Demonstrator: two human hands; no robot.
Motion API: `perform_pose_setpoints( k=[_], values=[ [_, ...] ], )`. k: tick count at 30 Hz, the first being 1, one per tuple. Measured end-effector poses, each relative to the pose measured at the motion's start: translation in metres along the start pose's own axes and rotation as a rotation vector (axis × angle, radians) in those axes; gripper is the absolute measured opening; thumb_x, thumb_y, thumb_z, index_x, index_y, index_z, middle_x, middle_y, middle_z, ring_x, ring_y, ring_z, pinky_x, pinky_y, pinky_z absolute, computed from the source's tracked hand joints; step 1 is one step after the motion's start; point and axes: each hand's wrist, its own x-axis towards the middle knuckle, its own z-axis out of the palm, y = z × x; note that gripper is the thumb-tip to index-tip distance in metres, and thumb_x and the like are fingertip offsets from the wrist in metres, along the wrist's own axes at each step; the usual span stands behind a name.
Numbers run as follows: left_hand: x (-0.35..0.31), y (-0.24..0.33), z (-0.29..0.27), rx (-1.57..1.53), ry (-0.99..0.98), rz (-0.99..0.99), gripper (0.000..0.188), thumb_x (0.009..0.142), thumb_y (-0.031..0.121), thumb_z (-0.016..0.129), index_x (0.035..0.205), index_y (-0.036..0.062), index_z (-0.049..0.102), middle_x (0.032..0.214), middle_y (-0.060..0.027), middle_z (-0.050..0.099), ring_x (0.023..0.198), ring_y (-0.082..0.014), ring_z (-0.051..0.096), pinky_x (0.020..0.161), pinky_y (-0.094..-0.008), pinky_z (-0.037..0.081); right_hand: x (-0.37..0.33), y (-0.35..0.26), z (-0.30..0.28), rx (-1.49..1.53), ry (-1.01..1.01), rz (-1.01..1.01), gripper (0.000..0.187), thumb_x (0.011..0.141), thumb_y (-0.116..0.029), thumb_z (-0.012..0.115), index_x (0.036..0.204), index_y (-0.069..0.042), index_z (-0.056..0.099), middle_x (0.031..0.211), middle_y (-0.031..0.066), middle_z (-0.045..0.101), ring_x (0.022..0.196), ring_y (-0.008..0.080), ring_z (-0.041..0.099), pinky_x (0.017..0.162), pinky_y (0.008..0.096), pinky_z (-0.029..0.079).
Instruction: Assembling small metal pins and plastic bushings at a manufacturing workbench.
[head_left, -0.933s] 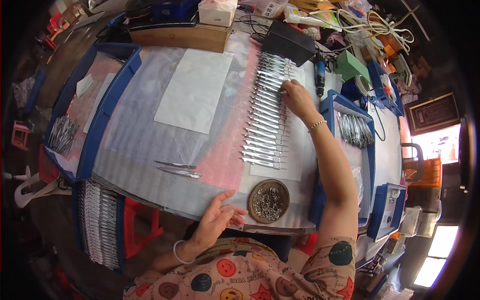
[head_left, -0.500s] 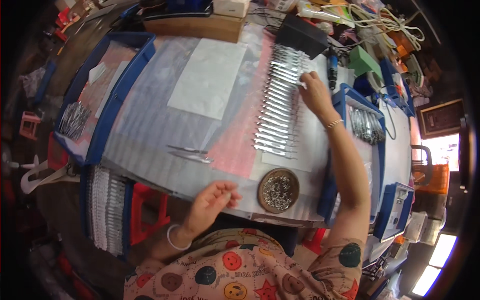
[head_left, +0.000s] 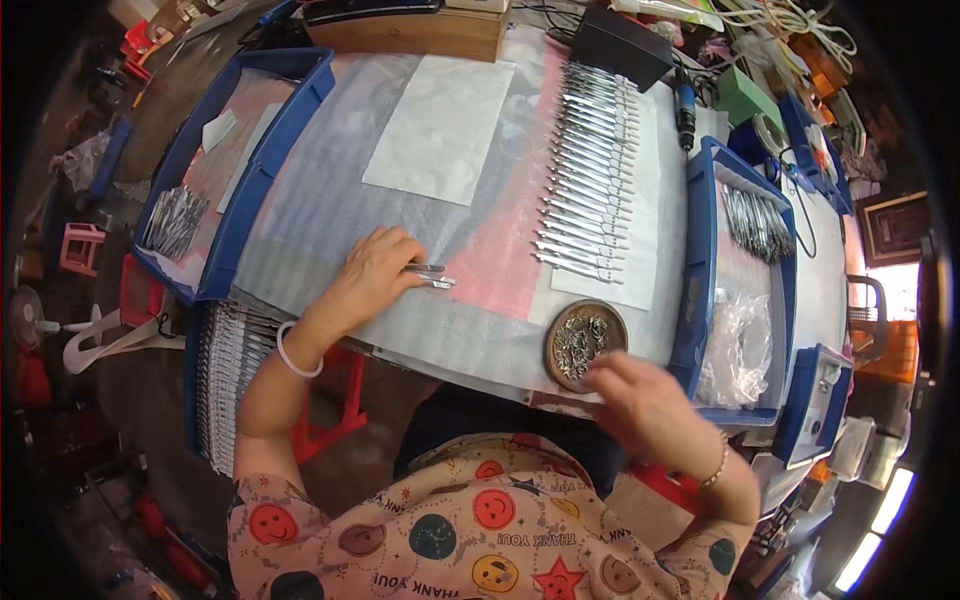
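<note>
My left hand (head_left: 378, 272) lies palm down with its fingers closed over slim silvery metal pieces (head_left: 438, 281), whose ends stick out past the fingertips; their exact kind is hard to make out. At the near edge of the table stands a round brown bowl (head_left: 553, 352) holding many tiny metal parts (head_left: 583, 343). Smeared by motion, my right hand (head_left: 640, 405) is at the bowl's near right rim with its fingers bent; whether it holds anything cannot be seen. Beyond the bowl, a long row of slim shiny metal tools (head_left: 588, 190) lies side by side on white paper (head_left: 645, 200).
Blue trays with metal pieces flank me: a left tray (head_left: 240, 205) and a right tray (head_left: 700, 260) that also holds a clear plastic bag (head_left: 738, 350). A black box (head_left: 620, 48), a blue screwdriver-like tool (head_left: 685, 110) and a wooden box (head_left: 410, 32) stand at the back.
My right hand has drawn back from the row of metal tools to the bowl. My left hand has reached forward onto the metal pieces lying on the table. The whole view has shifted slightly.
</note>
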Motion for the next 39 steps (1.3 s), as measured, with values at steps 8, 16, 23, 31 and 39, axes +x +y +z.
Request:
perform_pose_setpoints(
  k=[8,16,23,31,39],
  values=[
    [0.026,-0.001,-0.017,-0.032,-0.303,-0.021,0.020,0.073,0.009,0.069,0.077,0.0026,0.050,0.079,-0.0120,0.057,0.076,-0.0328,0.054,0.067,-0.0410,0.042,-0.041,-0.010,0.072,0.464,-0.088,0.100,0.023,0.081,-0.009,0.063,0.101,-0.001,0.056,0.100,0.0134,0.056,0.083,0.0309,0.060,0.070,0.0356,0.051],
    [-0.011,0.102,-0.009,-0.993,0.286,-0.196,0.015,0.086,0.004,0.062,0.096,0.0005,0.052,0.087,-0.0065,0.059,0.072,-0.0140,0.059,0.060,-0.0258,0.048,-0.023,-0.018,0.107,0.912,0.072,0.165,0.020,0.086,-0.009,0.062,0.103,-0.001,0.057,0.091,0.0071,0.059,0.080,0.0187,0.060,0.069,0.0284,0.050],
    [-0.053,0.163,0.075,-1.396,0.437,0.014,0.012,0.088,-0.005,0.054,0.097,-0.0012,0.047,0.096,-0.0167,0.057,0.082,-0.0177,0.061,0.074,-0.0279,0.053,-0.002,-0.027,0.117,2.137,0.576,0.288,0.023,0.087,-0.009,0.060,0.108,-0.002,0.053,0.084,0.0073,0.059,0.065,0.0121,0.051,0.061,0.0261,0.043],
    [-0.078,0.168,0.084,-1.044,0.223,0.059,0.023,0.079,-0.012,0.062,0.097,-0.0033,0.052,0.100,-0.0167,0.058,0.084,-0.0158,0.063,0.070,-0.0250,0.054,-0.014,-0.021,0.112,1.805,0.626,0.445,0.013,0.090,-0.010,0.057,0.096,0.001,0.057,0.075,0.0030,0.056,0.060,0.0067,0.046,0.054,0.0194,0.038],
    [-0.080,0.170,0.071,-1.190,-0.194,-0.338,0.020,0.085,0.004,0.064,0.099,-0.0032,0.053,0.080,-0.0061,0.064,0.072,-0.0080,0.062,0.059,-0.0205,0.050,-0.021,-0.028,0.103,1.447,0.425,0.463,0.011,0.089,-0.008,0.058,0.095,0.001,0.062,0.085,0.0025,0.062,0.075,0.0073,0.056,0.064,0.0204,0.046]
  ],
)
